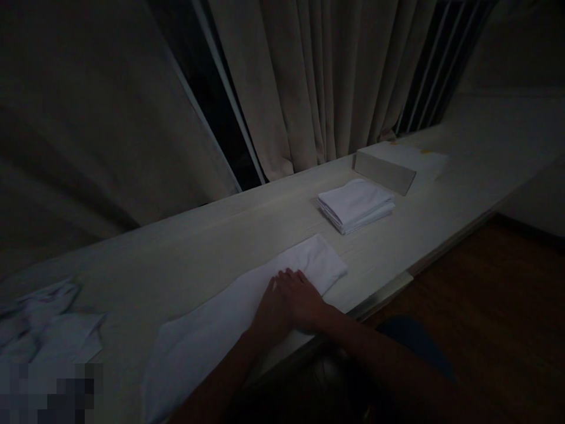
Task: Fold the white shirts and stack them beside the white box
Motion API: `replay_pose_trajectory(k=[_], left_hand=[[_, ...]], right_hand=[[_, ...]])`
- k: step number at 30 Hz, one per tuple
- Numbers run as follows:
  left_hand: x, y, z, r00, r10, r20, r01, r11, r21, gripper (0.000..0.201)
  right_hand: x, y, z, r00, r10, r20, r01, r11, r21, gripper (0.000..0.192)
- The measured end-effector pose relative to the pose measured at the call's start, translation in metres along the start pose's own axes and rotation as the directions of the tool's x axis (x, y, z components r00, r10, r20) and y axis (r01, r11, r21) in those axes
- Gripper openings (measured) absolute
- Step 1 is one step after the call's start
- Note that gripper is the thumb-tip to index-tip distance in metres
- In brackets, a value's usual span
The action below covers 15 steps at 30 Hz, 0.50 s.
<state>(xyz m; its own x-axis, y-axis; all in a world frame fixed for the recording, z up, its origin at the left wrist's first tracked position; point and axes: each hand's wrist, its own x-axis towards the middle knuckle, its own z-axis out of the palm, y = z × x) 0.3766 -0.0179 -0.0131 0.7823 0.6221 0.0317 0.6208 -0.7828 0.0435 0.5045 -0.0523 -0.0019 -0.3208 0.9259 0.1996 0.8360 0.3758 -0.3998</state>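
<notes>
Both hands, the left hand (270, 306) and right hand (302, 299), press flat with fingers released on a long white cloth (247, 312) in the lower middle of the frame. A folded stack (355, 204) lies right of centre on the table (176, 247).

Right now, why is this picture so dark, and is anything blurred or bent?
Head view: the room is dim, so only the white cloth under both hands, left hand and right hand, and the folded stack stand out; the counter edge and curtain bow from lens distortion; the bottom left corner is pixelated.
</notes>
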Motion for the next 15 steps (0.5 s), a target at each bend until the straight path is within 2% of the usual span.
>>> replay_pose_trajectory(k=[6, 11, 13, 15], left_hand=[[-0.003, -0.001, -0.014, 1.0, 0.005, 0.024, -0.005, 1.0, -0.003, 0.058], [-0.004, 0.0, -0.015, 0.999, -0.024, 0.035, 0.025, 0.999, -0.023, 0.056], [-0.004, -0.002, -0.014, 0.999, -0.023, 0.045, 0.024, 0.999, -0.029, 0.057], [-0.004, -0.005, -0.014, 0.999, -0.013, 0.049, 0.015, 0.999, -0.034, 0.057]], right_hand=[[-0.004, 0.037, -0.008, 0.997, 0.041, -0.065, -0.043, 0.998, -0.04, 0.065], [-0.005, 0.058, -0.024, 0.988, 0.097, -0.118, -0.105, 0.992, -0.063, 0.065], [-0.007, 0.075, -0.037, 0.955, 0.215, -0.202, -0.227, 0.973, -0.038, 0.061], [-0.01, 0.098, -0.052, 0.871, 0.414, -0.264, -0.417, 0.908, 0.049, 0.059]])
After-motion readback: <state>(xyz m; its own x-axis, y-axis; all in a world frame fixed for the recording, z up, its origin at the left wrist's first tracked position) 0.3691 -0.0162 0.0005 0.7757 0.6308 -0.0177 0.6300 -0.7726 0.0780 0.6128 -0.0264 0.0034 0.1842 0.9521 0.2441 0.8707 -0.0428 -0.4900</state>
